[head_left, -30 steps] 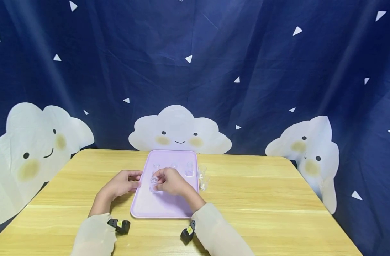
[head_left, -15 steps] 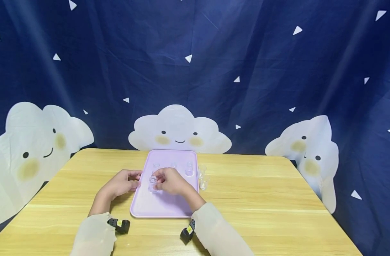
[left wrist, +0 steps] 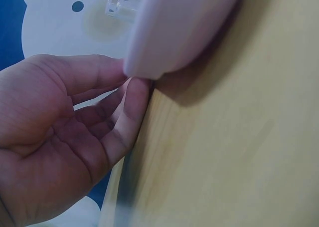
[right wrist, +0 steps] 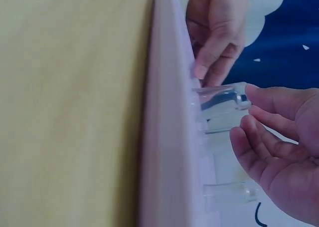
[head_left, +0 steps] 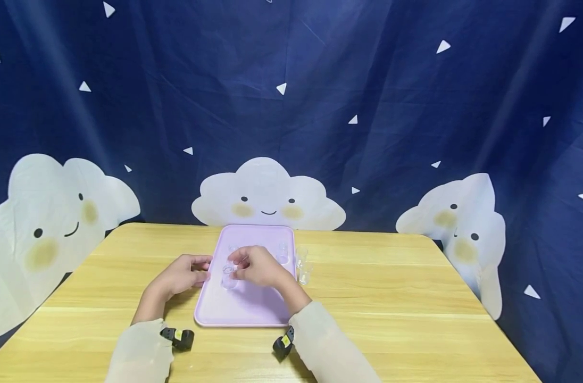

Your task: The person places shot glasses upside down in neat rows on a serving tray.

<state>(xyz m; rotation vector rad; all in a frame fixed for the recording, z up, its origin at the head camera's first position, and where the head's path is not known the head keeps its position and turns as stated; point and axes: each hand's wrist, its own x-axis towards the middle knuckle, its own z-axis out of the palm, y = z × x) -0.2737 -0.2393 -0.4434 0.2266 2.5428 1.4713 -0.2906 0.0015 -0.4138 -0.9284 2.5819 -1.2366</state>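
A pale purple tray [head_left: 243, 314] lies on the table. My left hand [head_left: 178, 274] rests beside its left edge, and in the left wrist view the fingertips [left wrist: 135, 100] touch the rim. On the tray's left part stands a small clear cup [head_left: 229, 282], upright. My right hand [head_left: 260, 266] is at its top, with thumb and index finger spread apart. In the right wrist view one fingertip [right wrist: 252, 92] touches or nearly touches the rim of this cup [right wrist: 222, 101]. Further back on the tray stand another clear cup [head_left: 283, 251] and one partly hidden cup [head_left: 233, 248].
Two more clear cups, one of them the nearer cup [head_left: 305, 274], stand on the wooden table [head_left: 392, 298] just right of the tray. A dark blue curtain [head_left: 243, 106] with clouds hangs behind the table's far edge.
The fingers of my right hand have spread from the cup's rim, and the hand has shifted slightly up and right. The cup stays on the tray. My left hand has not moved.
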